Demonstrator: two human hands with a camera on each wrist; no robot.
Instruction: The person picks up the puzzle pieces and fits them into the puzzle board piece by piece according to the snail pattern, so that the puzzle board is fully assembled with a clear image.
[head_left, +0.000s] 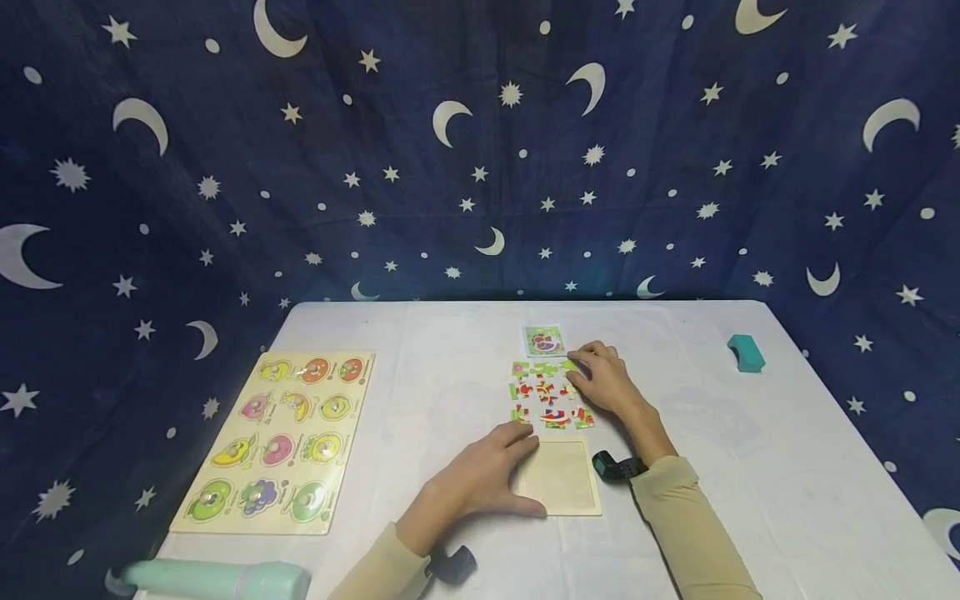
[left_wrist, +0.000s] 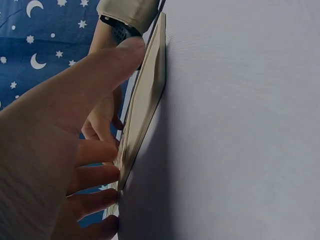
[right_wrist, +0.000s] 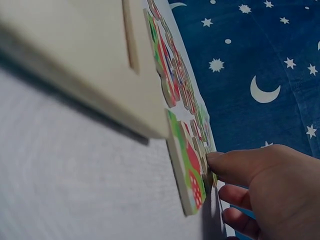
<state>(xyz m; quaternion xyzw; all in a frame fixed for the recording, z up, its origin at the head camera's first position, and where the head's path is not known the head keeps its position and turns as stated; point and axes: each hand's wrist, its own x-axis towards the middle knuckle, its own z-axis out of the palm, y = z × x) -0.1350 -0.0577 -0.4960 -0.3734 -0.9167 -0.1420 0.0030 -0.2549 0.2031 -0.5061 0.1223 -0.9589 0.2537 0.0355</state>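
My left hand (head_left: pixel 487 471) rests at the left side of a shallow wooden puzzle tray (head_left: pixel 562 479), fingers near its far left corner and thumb by its near edge. In the left wrist view, the thumb and fingers lie along the tray's edge (left_wrist: pixel 145 105). Beyond the tray, colourful puzzle pieces (head_left: pixel 555 419) lie in loose rows. At the far right of these rows, my right hand (head_left: pixel 611 383) pinches a green puzzle piece (head_left: pixel 566 365) between thumb and forefinger. The right wrist view shows the thumb against the pieces (right_wrist: pixel 187 165); its fingers partly hide what they touch.
A small picture card (head_left: pixel 543 341) lies beyond the pieces. On the left is a wooden fruit peg board (head_left: pixel 273 442), with a mint-green cylinder (head_left: pixel 217 579) at the near left edge. A teal block (head_left: pixel 746 353) sits far right. A star-patterned cloth (head_left: pixel 480 167) hangs behind the table.
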